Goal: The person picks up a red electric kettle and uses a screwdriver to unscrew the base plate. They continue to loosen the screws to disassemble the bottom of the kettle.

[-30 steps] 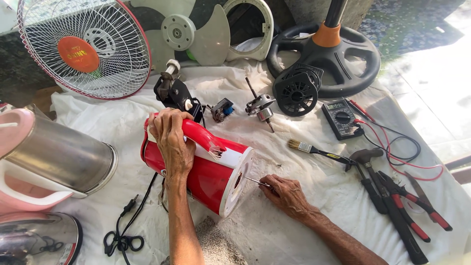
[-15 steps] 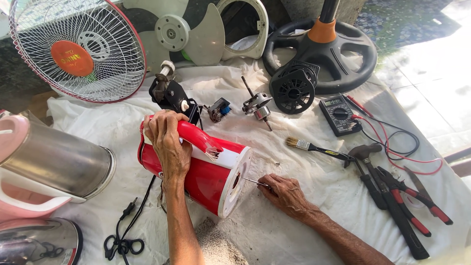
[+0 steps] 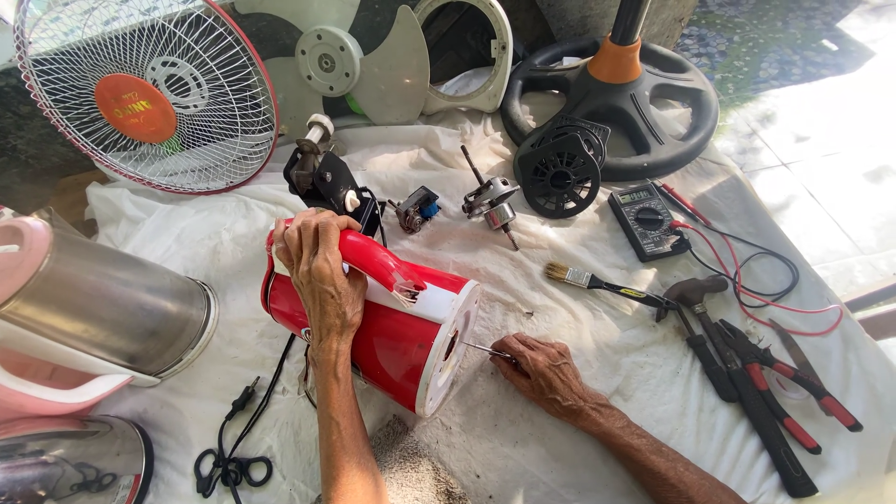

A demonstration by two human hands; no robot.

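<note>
A red and white electric kettle (image 3: 401, 322) lies on its side on a white cloth (image 3: 560, 308), its white base turned toward me on the right. My left hand (image 3: 319, 271) presses down on top of the red body near the handle. A thin metal tool, likely a screwdriver (image 3: 485, 349), is gripped by my right hand (image 3: 541, 371), and its tip touches the kettle's base.
A fan grille (image 3: 140, 89), fan blade (image 3: 350, 61) and black fan base (image 3: 621, 89) lie at the back. Motor parts (image 3: 490, 201), a multimeter (image 3: 644, 219), a brush (image 3: 597, 282), a hammer and pliers (image 3: 765, 383) sit to the right. Steel kettles (image 3: 93, 317) stand on the left.
My hands and the kettle have kept their positions; only the camera has shifted slightly.
</note>
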